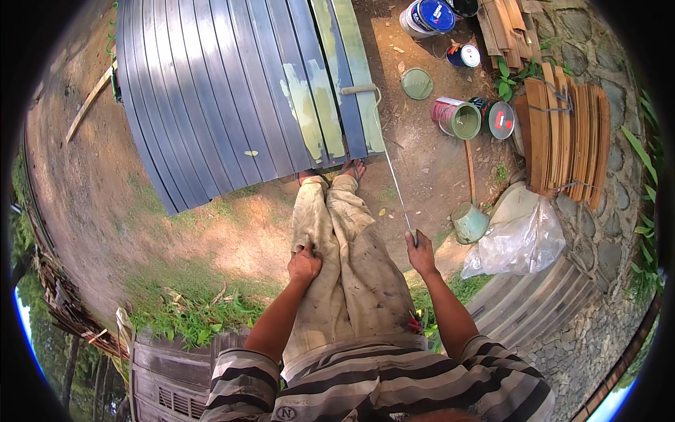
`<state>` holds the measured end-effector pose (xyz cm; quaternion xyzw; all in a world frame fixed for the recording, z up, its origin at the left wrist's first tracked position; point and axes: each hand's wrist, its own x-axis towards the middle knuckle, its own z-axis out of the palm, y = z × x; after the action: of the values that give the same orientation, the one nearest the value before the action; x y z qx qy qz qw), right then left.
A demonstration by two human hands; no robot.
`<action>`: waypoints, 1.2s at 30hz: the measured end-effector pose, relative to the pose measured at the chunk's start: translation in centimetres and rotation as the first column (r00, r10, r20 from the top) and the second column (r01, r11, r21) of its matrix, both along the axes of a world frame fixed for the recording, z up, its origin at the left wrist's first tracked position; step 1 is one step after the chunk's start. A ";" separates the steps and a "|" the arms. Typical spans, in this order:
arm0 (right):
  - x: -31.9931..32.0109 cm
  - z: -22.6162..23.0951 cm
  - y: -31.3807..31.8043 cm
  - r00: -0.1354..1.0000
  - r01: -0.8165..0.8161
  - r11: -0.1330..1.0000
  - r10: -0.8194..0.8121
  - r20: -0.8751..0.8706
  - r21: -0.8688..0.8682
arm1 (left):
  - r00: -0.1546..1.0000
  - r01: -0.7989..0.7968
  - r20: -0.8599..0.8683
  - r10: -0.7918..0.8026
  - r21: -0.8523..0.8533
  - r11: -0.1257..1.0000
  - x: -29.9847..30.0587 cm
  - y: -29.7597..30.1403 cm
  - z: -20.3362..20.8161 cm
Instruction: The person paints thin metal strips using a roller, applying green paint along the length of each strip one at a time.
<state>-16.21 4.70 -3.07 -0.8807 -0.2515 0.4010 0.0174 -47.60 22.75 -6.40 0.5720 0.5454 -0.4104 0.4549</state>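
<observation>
My right hand [420, 257] is closed around the dark grip of a paint roller [359, 89]. Its long thin rod runs up to the roller sleeve, which lies across a board at the right edge of a slatted panel [211, 91]. Most of the panel's boards are blue-grey; pale green paint covers patches on the right-hand ones. My left hand [305, 264] is low against my beige trouser leg [309, 214], fingers curled at the cloth.
Right of the panel stand an open can of green paint [465, 121], a dark can [500, 120], a blue-lidded bucket [434, 15] and a round lid [417, 83]. Bundled wood strips [569, 137] lean by a stone wall. Clear plastic sheeting [520, 239] lies beside a pale green bucket [470, 223].
</observation>
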 end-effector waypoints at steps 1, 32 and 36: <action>-0.4 1.2 -1.1 0.999 0.027 0.999 -0.027 -0.023 -0.034 | 1.000 -0.004 -0.002 0.004 -0.008 1.000 0.0 -0.2 0.1; -2.5 8.3 -12.8 0.998 0.043 0.995 -0.047 -0.047 -0.087 | 1.000 0.019 -0.021 -0.020 -0.014 1.000 0.7 0.3 0.1; -2.5 9.6 -12.8 0.994 0.033 0.980 -0.052 -0.092 -0.194 | 0.999 0.029 -0.023 -0.029 -0.028 0.999 0.6 0.2 -0.1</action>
<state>-18.69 -8.14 6.52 -0.8629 -0.1916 0.4652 -0.0469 -47.03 22.92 -6.46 0.5686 0.5368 -0.4312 0.4501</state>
